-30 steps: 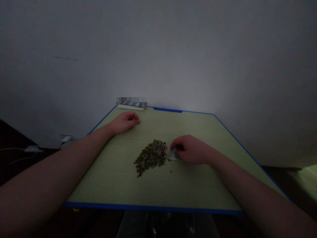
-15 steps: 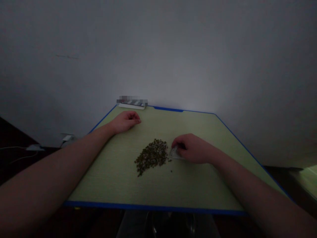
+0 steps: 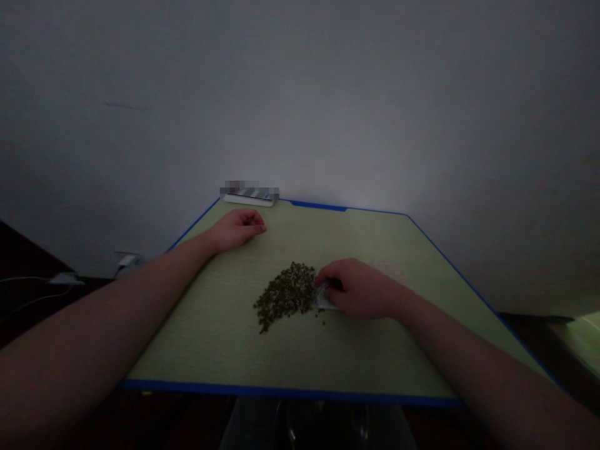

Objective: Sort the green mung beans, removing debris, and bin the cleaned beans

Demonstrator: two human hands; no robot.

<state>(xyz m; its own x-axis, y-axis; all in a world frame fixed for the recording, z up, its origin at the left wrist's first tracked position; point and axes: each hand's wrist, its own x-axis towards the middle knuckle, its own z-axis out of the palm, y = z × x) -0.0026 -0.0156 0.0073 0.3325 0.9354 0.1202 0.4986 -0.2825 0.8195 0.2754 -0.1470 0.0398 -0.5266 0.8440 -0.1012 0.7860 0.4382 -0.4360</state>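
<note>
A loose pile of small dark green and brown bits point(image 3: 287, 294), like beans or seeds, is spread on the light green table point(image 3: 210, 350). At its right edge my right hand point(image 3: 359, 289) pinches a thin, pale, see-through piece, perhaps plastic point(image 3: 327, 297). That piece touches the table beside the pile, and the hand covers most of it. A few stray bits lie just below it. My left hand point(image 3: 238, 229) rests on the table at the far left, its fingers loosely curled in, with nothing visible in them.
A white-edged flat object point(image 3: 249, 200), blurred on top, stands at the table's back left corner. Faint whitish marks point(image 3: 389, 270) show behind my right wrist. Blue edging point(image 3: 290, 390) runs round the table, and a plain wall rises behind. White cables point(image 3: 65, 279) lie at left.
My right hand has moved slightly left and toward me, bringing the see-through piece against the pile's right edge. The left hand has stayed where it was.
</note>
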